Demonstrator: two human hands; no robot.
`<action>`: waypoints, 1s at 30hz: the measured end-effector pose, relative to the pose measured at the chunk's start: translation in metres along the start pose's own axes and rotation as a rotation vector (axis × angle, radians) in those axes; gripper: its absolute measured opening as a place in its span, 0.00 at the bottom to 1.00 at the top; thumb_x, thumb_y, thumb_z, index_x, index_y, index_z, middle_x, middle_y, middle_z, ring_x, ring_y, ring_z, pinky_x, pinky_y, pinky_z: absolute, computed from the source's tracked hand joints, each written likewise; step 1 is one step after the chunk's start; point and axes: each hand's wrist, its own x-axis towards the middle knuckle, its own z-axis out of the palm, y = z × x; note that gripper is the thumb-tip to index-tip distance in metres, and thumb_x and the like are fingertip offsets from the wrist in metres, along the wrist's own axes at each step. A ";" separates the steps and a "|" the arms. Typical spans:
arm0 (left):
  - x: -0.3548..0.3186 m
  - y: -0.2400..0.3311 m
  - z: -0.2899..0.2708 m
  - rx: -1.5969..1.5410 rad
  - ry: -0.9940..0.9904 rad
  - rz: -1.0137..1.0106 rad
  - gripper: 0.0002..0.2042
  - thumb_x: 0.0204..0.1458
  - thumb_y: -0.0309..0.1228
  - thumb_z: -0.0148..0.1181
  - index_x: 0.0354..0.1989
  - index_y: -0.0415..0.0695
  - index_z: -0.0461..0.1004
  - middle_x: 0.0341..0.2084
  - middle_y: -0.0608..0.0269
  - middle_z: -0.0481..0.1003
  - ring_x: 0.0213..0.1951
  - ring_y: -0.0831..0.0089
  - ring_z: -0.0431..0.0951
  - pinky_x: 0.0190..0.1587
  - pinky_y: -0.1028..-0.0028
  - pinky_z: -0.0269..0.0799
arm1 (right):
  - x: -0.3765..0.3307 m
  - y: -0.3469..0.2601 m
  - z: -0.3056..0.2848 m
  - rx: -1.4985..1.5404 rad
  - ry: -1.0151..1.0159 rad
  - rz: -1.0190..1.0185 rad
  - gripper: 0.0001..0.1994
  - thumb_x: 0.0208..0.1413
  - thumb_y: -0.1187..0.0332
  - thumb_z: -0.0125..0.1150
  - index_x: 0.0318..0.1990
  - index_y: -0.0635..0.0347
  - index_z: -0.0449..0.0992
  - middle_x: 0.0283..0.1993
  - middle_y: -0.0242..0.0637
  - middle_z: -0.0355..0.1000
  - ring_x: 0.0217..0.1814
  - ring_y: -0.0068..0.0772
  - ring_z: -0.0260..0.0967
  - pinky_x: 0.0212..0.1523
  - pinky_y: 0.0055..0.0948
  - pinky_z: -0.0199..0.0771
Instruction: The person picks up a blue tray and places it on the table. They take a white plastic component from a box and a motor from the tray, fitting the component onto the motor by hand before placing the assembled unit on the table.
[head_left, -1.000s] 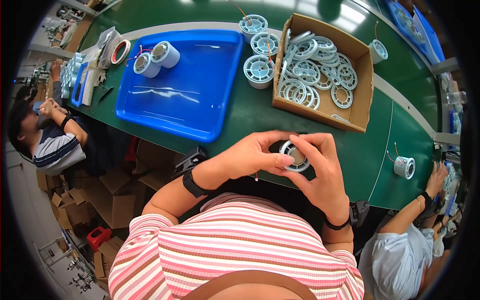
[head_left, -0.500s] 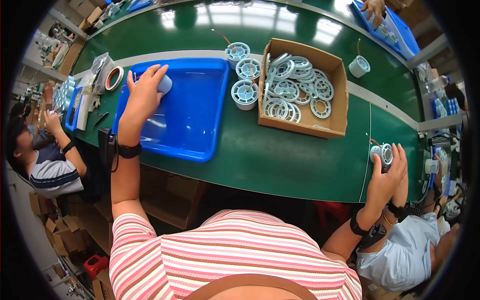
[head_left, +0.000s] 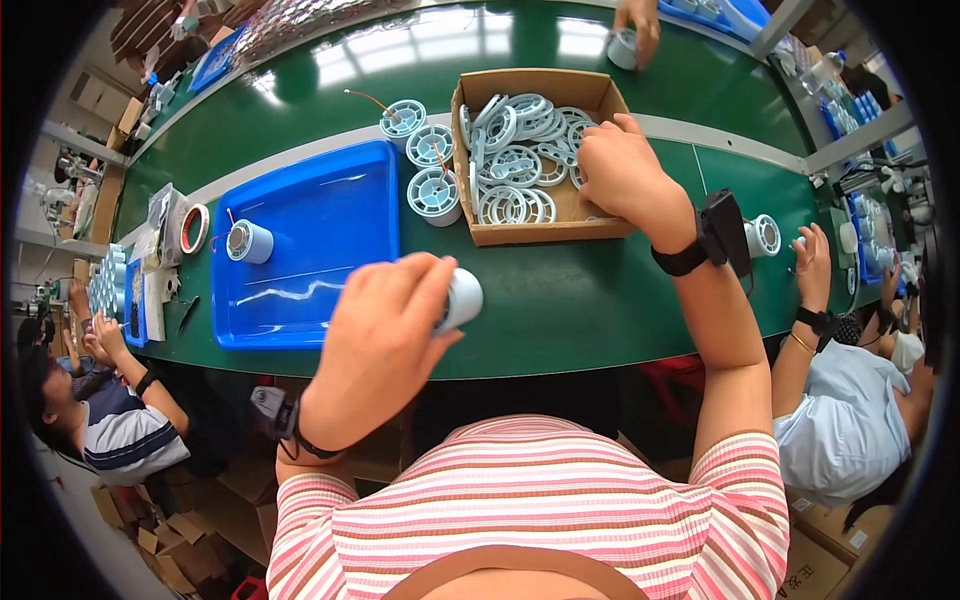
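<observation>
Over the near table edge, my left hand [head_left: 385, 335] is closed round a light blue cylindrical housing [head_left: 463, 300]; its palm side is hidden. My right hand [head_left: 632, 175] reaches into the cardboard box [head_left: 545, 234], fingers curled down at the right side of a pile of pale plastic rings [head_left: 512, 165]. What those fingertips grip is hidden. Left of the box stand three spoked housings [head_left: 434, 194], at least two with thin wires. Another wired housing [head_left: 250, 242] lies tipped on its side in the blue tray [head_left: 325, 225], its round face turned left.
A roll of tape [head_left: 194, 229] and plastic bags [head_left: 163, 225] lie left of the tray. At right, another housing [head_left: 763, 235] is near a co-worker's hand [head_left: 812, 265]. Across the table, another person's hand [head_left: 640, 25] holds a housing. Co-workers sit on both sides.
My left hand has left the tray and come nearer me with a housing. From the housing at far right, my right hand has moved left into the box. The view has shifted.
</observation>
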 end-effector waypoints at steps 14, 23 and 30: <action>0.007 0.006 0.062 -0.325 -0.274 -0.124 0.31 0.44 0.33 0.76 0.60 0.46 0.71 0.53 0.55 0.72 0.45 0.54 0.76 0.47 0.62 0.73 | -0.129 -0.047 -0.035 0.684 0.059 0.167 0.08 0.60 0.76 0.60 0.46 0.65 0.78 0.39 0.46 0.73 0.39 0.48 0.73 0.40 0.38 0.72; -0.003 0.008 0.083 -0.709 -0.257 -0.294 0.32 0.47 0.25 0.74 0.62 0.46 0.68 0.55 0.56 0.73 0.47 0.62 0.80 0.46 0.68 0.78 | -0.154 -0.061 0.005 0.803 0.240 0.073 0.20 0.51 0.74 0.70 0.54 0.62 0.78 0.56 0.44 0.73 0.57 0.48 0.72 0.55 0.38 0.73; 0.004 0.014 0.087 -1.208 -0.429 -0.603 0.34 0.49 0.16 0.68 0.67 0.43 0.63 0.53 0.62 0.72 0.49 0.76 0.78 0.52 0.73 0.80 | -0.163 -0.055 0.020 0.871 0.108 -0.005 0.31 0.45 0.76 0.74 0.60 0.59 0.73 0.64 0.45 0.68 0.64 0.50 0.66 0.63 0.40 0.69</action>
